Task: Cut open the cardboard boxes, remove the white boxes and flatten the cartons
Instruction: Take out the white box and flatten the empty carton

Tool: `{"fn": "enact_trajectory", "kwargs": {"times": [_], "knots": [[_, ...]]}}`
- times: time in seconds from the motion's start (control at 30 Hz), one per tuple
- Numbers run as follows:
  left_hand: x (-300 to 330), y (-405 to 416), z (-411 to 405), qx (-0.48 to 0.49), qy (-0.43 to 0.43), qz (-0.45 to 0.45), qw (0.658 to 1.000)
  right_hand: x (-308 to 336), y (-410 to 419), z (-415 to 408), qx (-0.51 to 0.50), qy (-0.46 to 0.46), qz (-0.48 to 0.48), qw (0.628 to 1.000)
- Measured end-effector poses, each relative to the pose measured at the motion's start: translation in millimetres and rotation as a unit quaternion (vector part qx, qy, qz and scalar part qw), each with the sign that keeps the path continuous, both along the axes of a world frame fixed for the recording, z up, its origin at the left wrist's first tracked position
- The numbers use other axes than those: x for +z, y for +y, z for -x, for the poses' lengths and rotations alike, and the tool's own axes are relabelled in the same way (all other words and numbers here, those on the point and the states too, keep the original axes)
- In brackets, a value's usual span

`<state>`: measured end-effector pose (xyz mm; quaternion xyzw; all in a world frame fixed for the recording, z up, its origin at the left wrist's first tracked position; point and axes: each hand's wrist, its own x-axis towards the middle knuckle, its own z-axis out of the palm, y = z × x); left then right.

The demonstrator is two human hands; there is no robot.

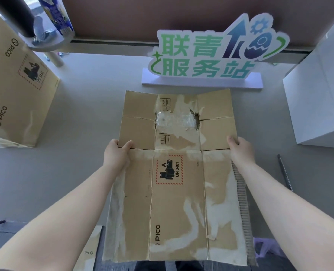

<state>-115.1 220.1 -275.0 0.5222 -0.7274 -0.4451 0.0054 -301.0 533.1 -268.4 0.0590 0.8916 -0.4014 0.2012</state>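
Flattened carton (177, 192), nearest item: brown corrugated sheet, held over the counter (84, 106) edge. Left hand (117, 153) pinches its left edge at the flap crease; right hand (238, 149) closed on the right edge opposite. Likely light, stiff along the flutes, floppy at creases; torn paper skin, tape remnant at centre. Best held at creased edges. Unopened carton (15, 90) stands left, contents hidden. White box (318, 94) right, closed.
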Motion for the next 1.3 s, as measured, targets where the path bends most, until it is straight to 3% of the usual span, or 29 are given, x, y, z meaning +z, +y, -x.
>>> {"fn": "enact_trajectory", "kwargs": {"times": [0.33, 0.73, 0.97, 1.3], "knots": [[47, 22, -69, 0.077, 0.062, 0.074, 0.992, 43, -7, -37, 0.092, 0.090, 0.047, 0.991], [95, 18, -257, 0.250, 0.076, 0.156, 0.953, 111, -114, -134, 0.254, 0.123, 0.110, 0.953], [114, 15, -423, 0.369, 0.116, 0.176, 0.905, 142, -200, -269, 0.379, 0.115, 0.149, 0.906], [113, 8, -681, 0.516, 0.105, 0.173, 0.832, 142, -315, -512, 0.518, 0.093, 0.170, 0.833]]}}
